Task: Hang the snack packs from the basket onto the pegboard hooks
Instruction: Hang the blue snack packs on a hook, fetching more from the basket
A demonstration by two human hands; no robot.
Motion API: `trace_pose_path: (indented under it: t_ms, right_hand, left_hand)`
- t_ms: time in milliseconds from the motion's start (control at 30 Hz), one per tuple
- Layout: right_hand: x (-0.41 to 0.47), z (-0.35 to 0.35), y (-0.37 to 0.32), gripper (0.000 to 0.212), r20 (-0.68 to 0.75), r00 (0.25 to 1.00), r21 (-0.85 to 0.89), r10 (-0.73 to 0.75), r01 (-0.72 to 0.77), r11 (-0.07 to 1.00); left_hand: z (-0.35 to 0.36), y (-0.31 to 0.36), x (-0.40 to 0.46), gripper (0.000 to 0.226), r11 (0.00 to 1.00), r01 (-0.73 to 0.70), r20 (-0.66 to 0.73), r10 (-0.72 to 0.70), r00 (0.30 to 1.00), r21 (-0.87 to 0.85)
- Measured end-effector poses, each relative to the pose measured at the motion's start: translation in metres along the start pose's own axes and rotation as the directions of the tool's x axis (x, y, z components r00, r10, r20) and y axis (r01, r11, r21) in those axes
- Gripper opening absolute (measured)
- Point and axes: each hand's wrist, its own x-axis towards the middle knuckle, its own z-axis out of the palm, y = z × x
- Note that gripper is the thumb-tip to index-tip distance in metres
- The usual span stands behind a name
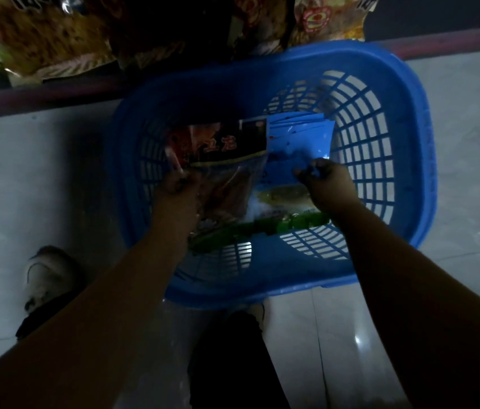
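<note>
both hands (178, 183) (322, 175) on glossy packs (227, 160) in slatted basket (380, 149)

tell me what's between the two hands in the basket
In the head view, snack packs fill the gap between the left hand and right hand: a black-topped clear pack and a blue pack, inside the blue basket.

Looked like small shop aisle to me, dimly lit. Saw printed snack bags (44, 45) hanging in row along top of view, above dark rail (55, 91) at foot of display. Blue plastic basket (403, 84) of packaged goods sat on pale glossy tiled floor (468, 119) just beside it. Stock and hanging display suggested retail, not home.
</note>
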Motion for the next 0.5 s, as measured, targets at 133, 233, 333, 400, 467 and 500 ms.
trace_pose_path:
  t_ms: [133, 233, 333, 400, 467, 500]
  right_hand:
    - [-0.069, -0.036, -0.031, 0.013, -0.076, 0.997, 0.221, -0.023, 0.039, 0.974]
    - [-0.130, -0.075, -0.085, 0.018, -0.153, 0.987, 0.317, -0.055, 0.102, 0.943]
    - [-0.194, -0.118, -0.157, 0.016, -0.181, 0.975, 0.364, -0.127, 0.187, 0.912]
    - [-0.238, -0.148, -0.210, 0.012, -0.213, 0.962, 0.363, -0.169, 0.239, 0.901]
    - [-0.280, -0.177, -0.262, 0.008, -0.239, 0.937, 0.360, -0.256, 0.330, 0.873]
    - [-0.300, -0.191, -0.288, 0.004, -0.257, 0.919, 0.355, -0.299, 0.378, 0.855]
  left_hand:
    - [-0.021, 0.038, -0.051, 0.022, 0.992, -0.125, 0.026, 0.125, 0.992, -0.008]
    - [-0.042, 0.089, -0.106, 0.026, 0.976, -0.215, 0.048, 0.216, 0.975, -0.038]
    - [-0.072, 0.153, -0.172, 0.028, 0.942, -0.334, 0.064, 0.335, 0.940, -0.036]
    - [-0.095, 0.198, -0.217, 0.026, 0.905, -0.422, 0.084, 0.425, 0.901, -0.053]
    - [-0.122, 0.244, -0.262, 0.021, 0.859, -0.507, 0.066, 0.511, 0.857, -0.072]
    - [-0.135, 0.267, -0.283, 0.020, 0.833, -0.546, 0.046, 0.551, 0.833, -0.091]
